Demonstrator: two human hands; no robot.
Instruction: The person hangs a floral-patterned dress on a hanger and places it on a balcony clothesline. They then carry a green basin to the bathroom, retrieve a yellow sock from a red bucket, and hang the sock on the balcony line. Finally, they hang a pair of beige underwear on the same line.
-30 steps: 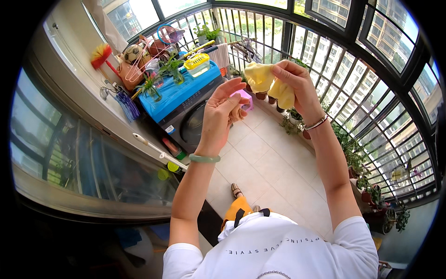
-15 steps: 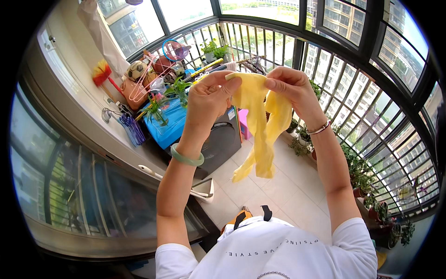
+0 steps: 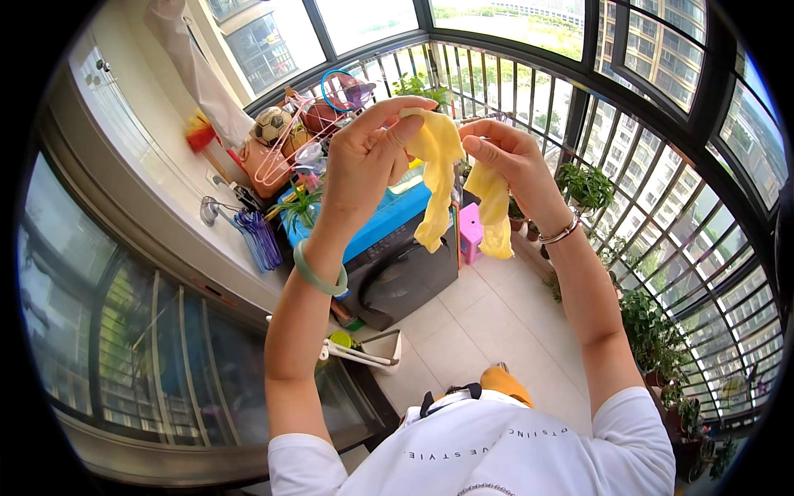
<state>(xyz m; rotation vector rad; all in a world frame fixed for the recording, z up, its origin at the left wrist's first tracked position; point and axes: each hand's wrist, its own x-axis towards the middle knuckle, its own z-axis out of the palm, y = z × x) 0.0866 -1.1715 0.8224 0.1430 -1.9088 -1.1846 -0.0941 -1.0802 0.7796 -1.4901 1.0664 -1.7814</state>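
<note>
Cloth (image 3: 441,169) hangs from both hands (image 3: 360,169) (image 3: 529,169) before the washing machine (image 3: 409,285).

Limp, creased pale-yellow cloth (image 3: 440,174) hangs in mid-air in two narrow lengths, lower ends apart.

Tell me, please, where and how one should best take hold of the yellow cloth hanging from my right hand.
Probably pinch the yellow cloth by its lower end, coming from below: that end hangs free, while the right hand holds its top. It looks thin and limp, so a light two-finger pinch should suit.
</note>
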